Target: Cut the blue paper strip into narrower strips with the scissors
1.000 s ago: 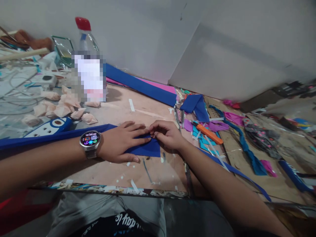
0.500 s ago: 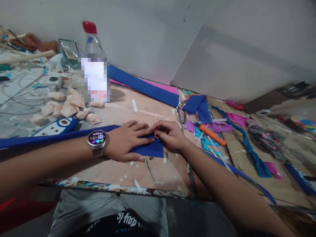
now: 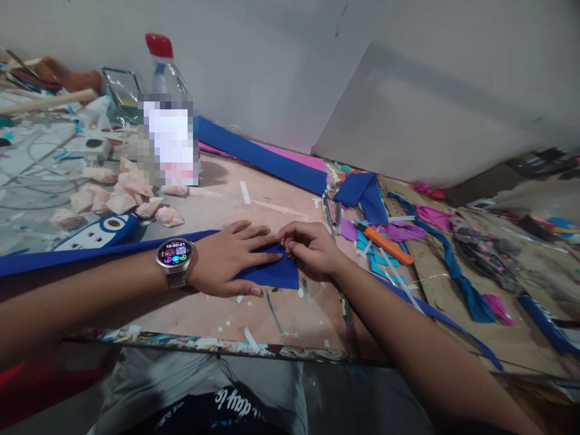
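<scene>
A long strip of blue fabric [image 3: 281, 275] lies across the worktable, running off to the left under my wrist. Flat on it rests my left hand [image 3: 230, 257], its fingers spread toward the strip's right end; a watch [image 3: 174, 252] is on that wrist. My right hand [image 3: 312, 246] touches the upper edge near that end, thumb and fingers curled together in a pinch. Whatever lies between those fingertips is too hidden to make out. Just right of this hand is an orange utility knife [image 3: 385, 243] on scraps of turquoise and purple cloth.
Peach-coloured crumpled pieces [image 3: 118, 196] and a blue-and-white power strip [image 3: 102, 232] lie at the left. Behind them stand a red-capped bottle [image 3: 170, 75] and a blurred-out upright screen [image 3: 174, 142]. A folded blue strip [image 3: 263, 156] runs along the wall. Teal cloth [image 3: 457, 278] lies at the right.
The view has shifted very slightly. Both hands keep the same pose on the blue fabric, which has not visibly moved on the table.
</scene>
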Demonstrator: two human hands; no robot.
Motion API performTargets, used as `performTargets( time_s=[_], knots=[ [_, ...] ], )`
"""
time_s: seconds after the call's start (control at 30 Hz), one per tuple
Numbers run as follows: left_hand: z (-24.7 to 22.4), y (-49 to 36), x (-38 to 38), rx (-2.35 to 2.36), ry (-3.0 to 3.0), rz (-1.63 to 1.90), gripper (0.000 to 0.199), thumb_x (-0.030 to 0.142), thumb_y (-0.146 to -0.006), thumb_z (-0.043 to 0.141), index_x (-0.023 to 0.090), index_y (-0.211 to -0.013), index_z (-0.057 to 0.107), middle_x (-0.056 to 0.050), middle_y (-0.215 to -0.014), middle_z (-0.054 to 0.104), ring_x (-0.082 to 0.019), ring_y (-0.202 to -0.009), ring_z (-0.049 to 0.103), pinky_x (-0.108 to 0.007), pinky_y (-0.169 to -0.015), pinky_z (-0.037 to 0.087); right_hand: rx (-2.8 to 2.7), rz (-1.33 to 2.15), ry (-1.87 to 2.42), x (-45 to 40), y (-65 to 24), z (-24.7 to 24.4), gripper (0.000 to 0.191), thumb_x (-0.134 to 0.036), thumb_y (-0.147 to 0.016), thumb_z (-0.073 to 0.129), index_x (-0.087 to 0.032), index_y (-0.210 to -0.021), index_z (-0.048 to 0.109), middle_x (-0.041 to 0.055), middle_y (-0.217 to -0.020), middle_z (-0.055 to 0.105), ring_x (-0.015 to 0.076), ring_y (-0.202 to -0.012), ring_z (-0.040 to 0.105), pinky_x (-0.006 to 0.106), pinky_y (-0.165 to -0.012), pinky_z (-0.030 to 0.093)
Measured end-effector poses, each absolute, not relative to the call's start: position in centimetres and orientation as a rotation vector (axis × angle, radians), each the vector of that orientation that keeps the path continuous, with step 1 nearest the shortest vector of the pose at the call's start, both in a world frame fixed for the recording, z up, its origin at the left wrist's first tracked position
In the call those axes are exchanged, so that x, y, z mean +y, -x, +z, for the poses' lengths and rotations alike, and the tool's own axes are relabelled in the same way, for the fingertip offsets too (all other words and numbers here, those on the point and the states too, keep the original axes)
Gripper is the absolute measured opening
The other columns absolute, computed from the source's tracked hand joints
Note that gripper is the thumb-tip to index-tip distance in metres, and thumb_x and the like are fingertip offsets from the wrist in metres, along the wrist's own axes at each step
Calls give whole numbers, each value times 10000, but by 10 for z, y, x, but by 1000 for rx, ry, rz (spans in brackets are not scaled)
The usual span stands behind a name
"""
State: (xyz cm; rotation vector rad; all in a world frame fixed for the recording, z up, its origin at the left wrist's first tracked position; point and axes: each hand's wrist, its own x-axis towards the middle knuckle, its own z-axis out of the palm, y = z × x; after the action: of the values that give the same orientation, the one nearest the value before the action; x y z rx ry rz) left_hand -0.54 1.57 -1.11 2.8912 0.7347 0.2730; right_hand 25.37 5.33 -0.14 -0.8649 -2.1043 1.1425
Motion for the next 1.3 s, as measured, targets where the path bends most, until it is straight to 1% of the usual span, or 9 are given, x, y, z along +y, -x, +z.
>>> performTargets(
  time_s=[0.2, 0.37, 0.47, 0.53, 0.63, 0.77, 1.17, 1.23, 1.3],
  knots=[
    [-14, 7, 16, 733, -2895, 319, 766, 732, -975, 412, 242, -1562, 449, -166, -1660, 378, -417, -1512, 361, -659, -1225, 271, -2171, 1126, 790, 54, -256, 0, 329, -79, -746, 526, -171, -984, 734, -43, -609, 632, 116, -542, 602, 234, -576, 479],
    [-14, 8, 16, 722, -2883, 405, 736, 713, -981, 414, 237, -1539, 473, -165, -1629, 421, -398, -1500, 377, -625, -1235, 275, -2203, 1139, 798, 55, -256, 3, 278, -97, -767, 526, -169, -946, 726, -48, -585, 622, 108, -513, 585, 220, -551, 459],
    [-14, 9, 16, 726, -2889, 408, 718, 709, -986, 403, 242, -1524, 493, -166, -1617, 435, -402, -1492, 384, -629, -1222, 291, -2218, 1109, 862, 55, -256, 5, 222, -131, -817, 532, -164, -924, 724, -38, -593, 627, 115, -507, 597, 223, -538, 462],
    [-13, 9, 15, 736, -2895, 396, 711, 707, -989, 398, 249, -1523, 495, -164, -1610, 443, -405, -1493, 382, -629, -1215, 300, -2236, 1068, 901, 56, -256, 7, 214, -145, -847, 527, -165, -924, 726, -20, -631, 660, 125, -534, 624, 230, -554, 477],
    [-13, 9, 15, 761, -2892, 378, 705, 716, -987, 394, 275, -1529, 487, -146, -1621, 435, -398, -1500, 376, -614, -1223, 296, -2314, 949, 895, 58, -256, 7, 240, -103, -826, 514, -171, -909, 729, 6, -713, 727, 143, -625, 679, 248, -631, 508],
    [-13, 9, 15, 767, -2866, 375, 708, 713, -985, 413, 279, -1540, 480, -146, -1636, 416, -405, -1505, 373, -621, -1231, 280, -2383, 829, 894, 59, -255, 7, 252, -68, -820, 508, -180, -878, 726, 20, -771, 767, 159, -702, 714, 267, -704, 521],
    [-11, 9, 15, 764, -2812, 374, 684, 694, -978, 459, 286, -1526, 500, -135, -1668, 372, -405, -1534, 339, -630, -1248, 270, -2374, 759, 911, 61, -254, 4, 224, -79, -874, 536, -188, -896, 731, 47, -882, 780, 187, -826, 719, 303, -781, 529],
    [-10, 8, 14, 762, -2800, 375, 677, 681, -981, 470, 289, -1533, 496, -134, -1670, 370, -412, -1536, 335, -640, -1244, 270, -2390, 788, 901, 62, -255, 6, 219, -71, -863, 554, -181, -934, 731, 50, -913, 771, 183, -831, 708, 299, -779, 524],
    [-9, 8, 14, 768, -2789, 366, 676, 675, -982, 475, 298, -1543, 485, -128, -1672, 370, -416, -1538, 332, -647, -1243, 266, -2427, 853, 881, 64, -257, 9, 215, -82, -853, 597, -177, -995, 728, 52, -956, 756, 168, -793, 682, 286, -739, 515]
  ],
)
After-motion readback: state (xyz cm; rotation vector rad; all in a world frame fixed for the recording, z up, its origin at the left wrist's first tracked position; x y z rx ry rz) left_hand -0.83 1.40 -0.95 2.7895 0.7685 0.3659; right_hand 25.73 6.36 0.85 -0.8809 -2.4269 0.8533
